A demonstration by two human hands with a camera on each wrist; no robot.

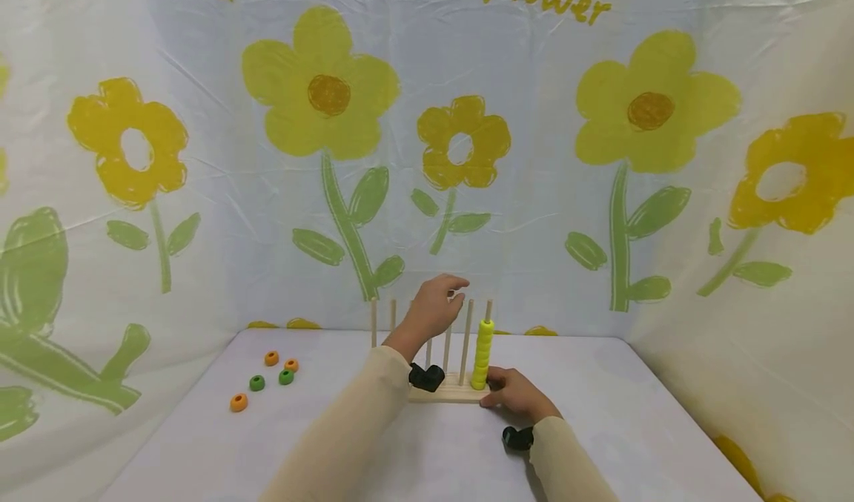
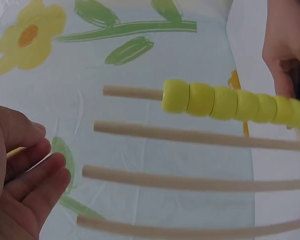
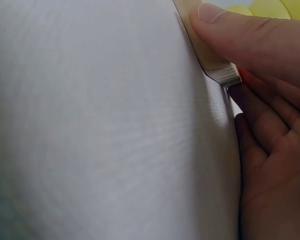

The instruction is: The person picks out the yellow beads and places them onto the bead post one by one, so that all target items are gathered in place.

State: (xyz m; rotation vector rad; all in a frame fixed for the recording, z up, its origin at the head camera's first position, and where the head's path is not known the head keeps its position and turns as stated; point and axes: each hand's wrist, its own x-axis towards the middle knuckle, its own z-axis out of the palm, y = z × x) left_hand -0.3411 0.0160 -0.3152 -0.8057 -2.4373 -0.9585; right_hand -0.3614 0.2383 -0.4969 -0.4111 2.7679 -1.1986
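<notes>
A wooden peg rack (image 1: 448,396) stands on the table with several upright pegs. Yellow beads (image 1: 482,355) are stacked on its right-end peg, whose bare tip shows above them. My left hand (image 1: 432,311) is raised over the rack, by the peg tops. In the left wrist view its thumb and fingers bend loosely toward each other, with no bead visible between them. Low at the rack's right end, my right hand (image 1: 519,396) grips the base. The right wrist view shows the thumb (image 3: 250,37) on top of the wooden base (image 3: 210,55) and fingers at its edge.
To the left on the white table (image 1: 320,443) lie three orange beads (image 1: 239,403) and two green beads (image 1: 256,383). A flower-printed cloth (image 1: 534,250) hangs behind the table and along both sides. Dark devices (image 1: 427,377) sit at both wrists.
</notes>
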